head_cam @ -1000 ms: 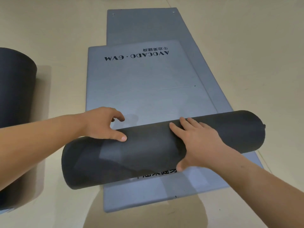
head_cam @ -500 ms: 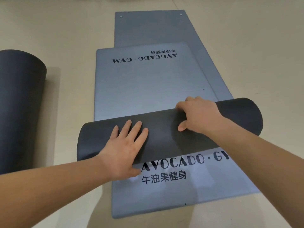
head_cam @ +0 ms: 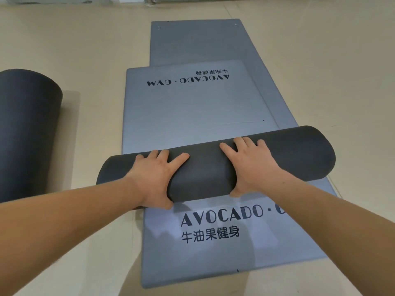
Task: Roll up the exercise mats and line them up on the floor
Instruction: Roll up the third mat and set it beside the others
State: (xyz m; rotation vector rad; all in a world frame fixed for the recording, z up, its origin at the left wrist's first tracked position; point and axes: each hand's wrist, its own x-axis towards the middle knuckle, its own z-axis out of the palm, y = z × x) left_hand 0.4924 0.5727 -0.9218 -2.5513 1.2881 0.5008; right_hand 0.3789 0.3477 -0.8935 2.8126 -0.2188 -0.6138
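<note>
1. While both hands clasp it, the roll lies crosswise on the mats, dark side out, its right end a little farther from the person than its left end
2. The left hand grips the roll left of its middle, with the fingers spread over the top and the thumb hooked round the near underside
3. The right hand grips the roll right of its middle in the same way, fingers over the crest and thumb tucked under the near side
4. The roll is the wound-up near part of the top mat, a grey sheet whose flat remainder runs away from the person and bears "AVOCADO · GYM" upside down near its far edge
5. Under it lies the bottom mat, also grey and flat, set at a slight angle to the top one
6. Its near end shows in front of the roll with "AVOCADO" and a line of Chinese characters; its far end sticks out beyond the top mat, with two small eyelets at the far corners
7. The top mat's left edge overhangs the bottom mat and rests on the beige floor
8. A second roll, dark too, lies on the floor at the left, well apart from the mats, its length running away from the person and its near end cut off by the frame edge
</note>
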